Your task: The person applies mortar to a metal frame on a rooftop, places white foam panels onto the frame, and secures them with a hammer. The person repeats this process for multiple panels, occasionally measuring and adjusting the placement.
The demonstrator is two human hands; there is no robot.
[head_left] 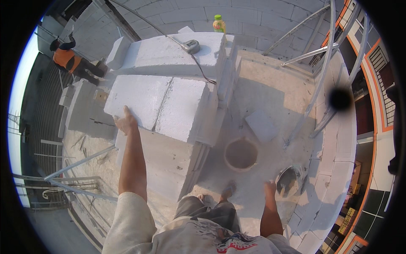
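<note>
My left hand [125, 121] rests its fingers on the near left edge of a white block [139, 100] on top of a stack of large white blocks [169, 161]. A second white block [182, 109] lies right beside it on the stack. Low at my side, my right hand [270, 188] grips the handle of a mortar-caked trowel [289, 180]. A round bucket of grey mortar [240, 154] stands on the dusty floor between the stack and the trowel. My feet [226, 192] show below the bucket.
A tape measure [191, 45] with a cord and a green-capped bottle [218, 24] sit on the far blocks. A loose block [262, 125] lies on the floor. Metal scaffold poles [319, 76] slant at right; a block wall [338, 169] curves along the right. A person in orange [67, 59] bends at far left.
</note>
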